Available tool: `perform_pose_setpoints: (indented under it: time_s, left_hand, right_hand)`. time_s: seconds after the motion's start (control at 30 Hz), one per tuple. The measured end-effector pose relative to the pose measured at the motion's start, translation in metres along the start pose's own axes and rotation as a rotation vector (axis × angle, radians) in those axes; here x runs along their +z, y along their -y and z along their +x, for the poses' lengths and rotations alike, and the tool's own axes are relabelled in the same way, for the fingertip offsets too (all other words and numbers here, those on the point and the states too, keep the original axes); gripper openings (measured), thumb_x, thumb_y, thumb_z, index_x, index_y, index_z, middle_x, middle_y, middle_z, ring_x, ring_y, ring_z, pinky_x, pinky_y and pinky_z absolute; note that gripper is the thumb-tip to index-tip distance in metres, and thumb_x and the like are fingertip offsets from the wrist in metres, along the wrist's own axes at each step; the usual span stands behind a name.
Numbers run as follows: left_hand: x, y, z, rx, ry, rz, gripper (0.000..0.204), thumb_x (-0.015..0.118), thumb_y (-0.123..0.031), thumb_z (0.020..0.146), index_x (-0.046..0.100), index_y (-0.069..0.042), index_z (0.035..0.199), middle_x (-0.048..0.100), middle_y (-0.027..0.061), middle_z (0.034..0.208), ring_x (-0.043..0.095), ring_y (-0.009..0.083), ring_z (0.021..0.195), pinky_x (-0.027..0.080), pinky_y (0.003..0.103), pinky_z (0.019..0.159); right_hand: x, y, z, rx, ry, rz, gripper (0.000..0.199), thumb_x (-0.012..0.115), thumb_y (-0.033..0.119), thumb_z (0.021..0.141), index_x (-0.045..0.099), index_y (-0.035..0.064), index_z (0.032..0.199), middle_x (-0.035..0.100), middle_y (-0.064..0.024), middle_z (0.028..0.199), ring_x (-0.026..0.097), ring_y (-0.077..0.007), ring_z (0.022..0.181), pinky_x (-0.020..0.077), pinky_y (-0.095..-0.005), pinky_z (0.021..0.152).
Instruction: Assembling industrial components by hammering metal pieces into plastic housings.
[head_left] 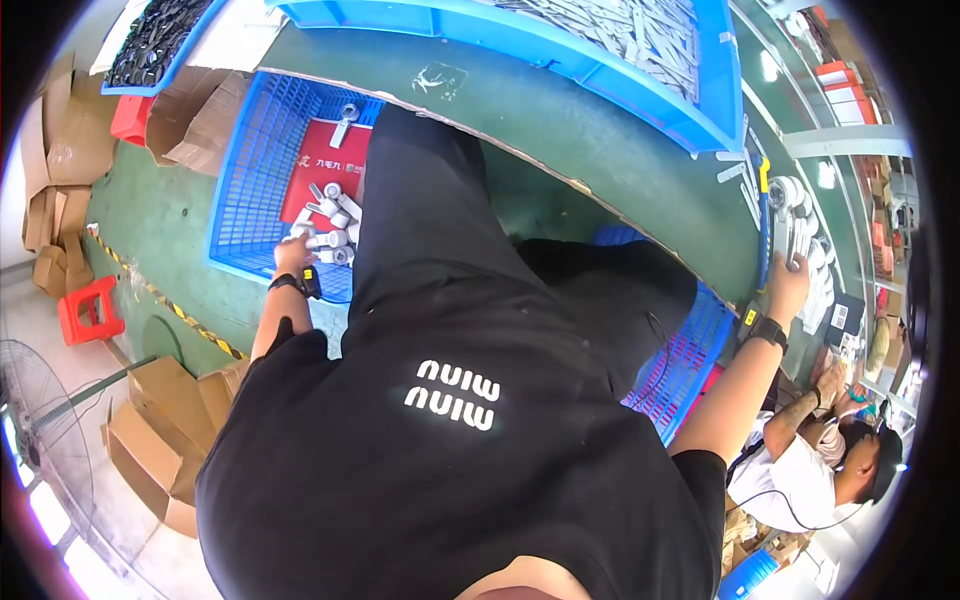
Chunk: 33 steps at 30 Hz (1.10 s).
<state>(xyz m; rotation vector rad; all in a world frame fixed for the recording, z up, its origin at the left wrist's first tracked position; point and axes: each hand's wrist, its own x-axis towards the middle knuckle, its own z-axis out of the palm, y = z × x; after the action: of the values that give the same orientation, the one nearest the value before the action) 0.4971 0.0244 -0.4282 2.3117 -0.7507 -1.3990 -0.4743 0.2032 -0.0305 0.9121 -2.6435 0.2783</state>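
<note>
Both arms reaching out wide

We are stretching our left hand (292,255) downward, fingers curled, while our right hand (788,285) is lifting forward, fingers closed.

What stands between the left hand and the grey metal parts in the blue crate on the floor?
Nothing visible does. The left hand is already inside the blue crate, and it appears to touch the grey metal parts that lie on the red sheet. The person's own black-clothed leg stands beside them, not between.

A flat red rectangular card with pale print (325,165) lies inside the blue plastic lattice crate (250,170). Brown cardboard boxes (160,440) (flattened, mostly) sit on the floor at lower left, more cardboard (50,150) at upper left.
</note>
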Motion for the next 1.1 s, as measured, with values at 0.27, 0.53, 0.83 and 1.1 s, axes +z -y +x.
perform_pose_setpoints:
  time_s: [0.27, 0.53, 0.83, 1.1]
  left_hand:
    - [0.025, 0.038, -0.005, 0.301, 0.162, 0.999, 0.053, 0.077, -0.035, 0.095, 0.075, -0.003, 0.137, 0.076, 0.0277, 0.137, 0.072, 0.0426, 0.132, 0.058, 0.050, 0.109]
    - [0.023, -0.083, 0.005, 0.755, -0.322, 0.431, 0.028, 0.070, -0.032, 0.103, 0.081, -0.006, 0.108, 0.081, 0.0252, 0.100, 0.079, 0.0472, 0.095, 0.063, 0.055, 0.082]
    - [-0.060, -0.362, -0.206, 1.606, -0.463, -0.060, 0.012, 0.067, -0.010, 0.112, 0.072, 0.000, 0.118, 0.077, 0.0075, 0.098, 0.070, 0.0149, 0.085, 0.058, 0.033, 0.076]
    - [0.082, -0.492, -0.429, 1.756, 0.297, 0.295, 0.021, 0.073, -0.004, 0.101, 0.078, -0.004, 0.121, 0.077, 0.0114, 0.096, 0.074, 0.0195, 0.082, 0.057, 0.033, 0.076]
  right_hand:
    - [-0.050, 0.033, -0.047, 0.202, 0.012, 0.331, 0.045, 0.086, 0.028, 0.098, 0.072, -0.0034, 0.127, 0.079, -0.0141, 0.096, 0.073, -0.0206, 0.084, 0.0567, -0.0367, 0.077]
    - [-0.115, 0.140, -0.172, 0.282, 0.238, 1.193, 0.041, 0.076, 0.011, 0.108, 0.064, 0.0037, 0.147, 0.067, 0.0031, 0.094, 0.052, -0.0028, 0.061, 0.0398, -0.0220, 0.050]
    - [-0.082, 0.190, -0.174, -0.013, 0.497, 1.108, 0.034, 0.079, 0.003, 0.101, 0.079, 0.0039, 0.135, 0.075, 0.0011, 0.092, 0.061, -0.0038, 0.075, 0.0499, -0.0238, 0.068]
    - [-0.077, 0.201, -0.160, -0.246, 0.507, 1.162, 0.038, 0.076, 0.001, 0.101, 0.078, 0.0029, 0.138, 0.083, -0.0046, 0.114, 0.065, -0.0066, 0.078, 0.0566, -0.0278, 0.072]
